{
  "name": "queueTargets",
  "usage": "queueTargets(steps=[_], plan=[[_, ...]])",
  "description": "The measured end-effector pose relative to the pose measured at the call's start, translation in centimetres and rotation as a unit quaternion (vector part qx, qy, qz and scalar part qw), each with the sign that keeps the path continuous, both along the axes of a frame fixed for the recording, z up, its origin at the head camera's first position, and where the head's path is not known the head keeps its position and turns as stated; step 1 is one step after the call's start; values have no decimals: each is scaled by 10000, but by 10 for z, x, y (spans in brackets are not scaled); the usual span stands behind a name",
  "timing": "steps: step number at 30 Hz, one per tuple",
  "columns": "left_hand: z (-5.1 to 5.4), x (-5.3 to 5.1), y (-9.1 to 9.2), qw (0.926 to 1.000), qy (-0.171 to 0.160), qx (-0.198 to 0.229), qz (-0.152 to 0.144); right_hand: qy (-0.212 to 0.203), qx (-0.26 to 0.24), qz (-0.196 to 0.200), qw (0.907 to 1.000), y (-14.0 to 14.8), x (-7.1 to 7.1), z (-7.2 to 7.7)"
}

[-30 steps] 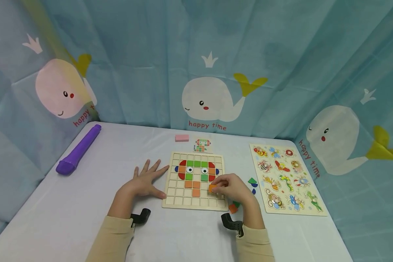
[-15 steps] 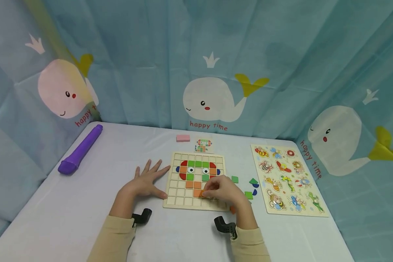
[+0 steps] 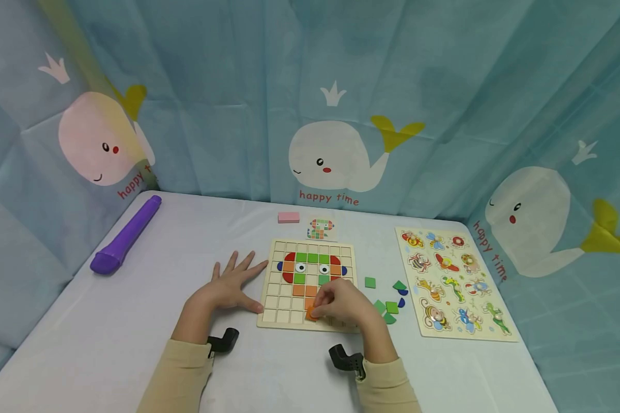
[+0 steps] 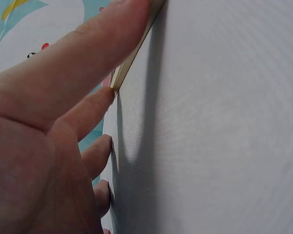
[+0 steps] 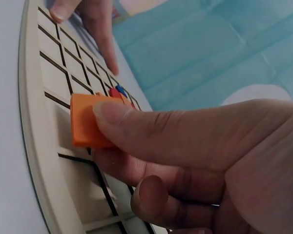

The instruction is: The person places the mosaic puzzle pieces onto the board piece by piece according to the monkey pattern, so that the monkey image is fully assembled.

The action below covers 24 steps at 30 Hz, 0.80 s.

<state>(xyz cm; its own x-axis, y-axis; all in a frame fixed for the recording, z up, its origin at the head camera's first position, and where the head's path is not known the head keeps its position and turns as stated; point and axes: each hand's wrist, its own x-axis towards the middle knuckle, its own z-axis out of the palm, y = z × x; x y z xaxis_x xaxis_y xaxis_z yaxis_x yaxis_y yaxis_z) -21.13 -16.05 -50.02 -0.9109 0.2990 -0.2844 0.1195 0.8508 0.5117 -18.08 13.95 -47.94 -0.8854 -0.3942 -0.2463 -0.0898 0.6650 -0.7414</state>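
1 orange tile (image 5: 84,121) in right hand (image 3: 343,301)

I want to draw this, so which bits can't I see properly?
Head view: some squares of the board, hidden by the right hand.
Head view: tiny details on the picture card, too small.
Head view: the rest of the left sleeve, cut off by the bottom edge.
Left wrist view: most of the board, blocked by the left hand and cut off at the top.
Right wrist view: part of the orange tile, covered by the right hand.
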Motion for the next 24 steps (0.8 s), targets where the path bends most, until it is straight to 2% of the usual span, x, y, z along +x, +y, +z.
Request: queueTargets(steps=[9,24], plan=[[1,0,0,10000,-28,-16,-15,137,181,158,9996,-8,4,0],[-1,-1,-1,10000,19,-66,-64,238,380,-38,9990,-11,4,-4]])
